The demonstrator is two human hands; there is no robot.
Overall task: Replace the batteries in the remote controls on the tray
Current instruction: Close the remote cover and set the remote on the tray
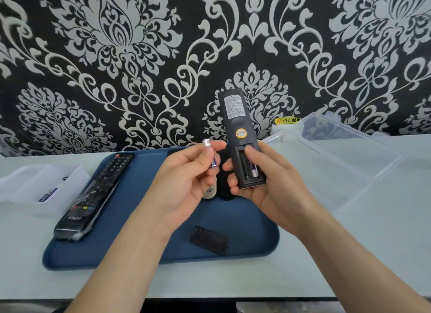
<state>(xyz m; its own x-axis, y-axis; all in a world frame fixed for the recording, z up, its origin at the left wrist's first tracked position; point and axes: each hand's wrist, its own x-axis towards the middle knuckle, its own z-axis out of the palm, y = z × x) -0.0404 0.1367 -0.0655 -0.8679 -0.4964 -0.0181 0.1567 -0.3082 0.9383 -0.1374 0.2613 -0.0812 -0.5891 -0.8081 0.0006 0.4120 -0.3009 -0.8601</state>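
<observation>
The left hand (184, 179) pinches a battery (207, 146) just left of, and nearly parallel to, the seemingly empty bay (243, 167) of the remote (235, 116) gripped by the right hand (272, 182).

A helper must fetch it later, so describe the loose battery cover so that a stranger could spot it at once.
Find the blue tray on the pale table. On its near part, close to the front rim, lies the battery cover, apart from the other things. Unlike the long buttoned remote at the tray's left edge, it is a short, flat, black plate without buttons.
</observation>
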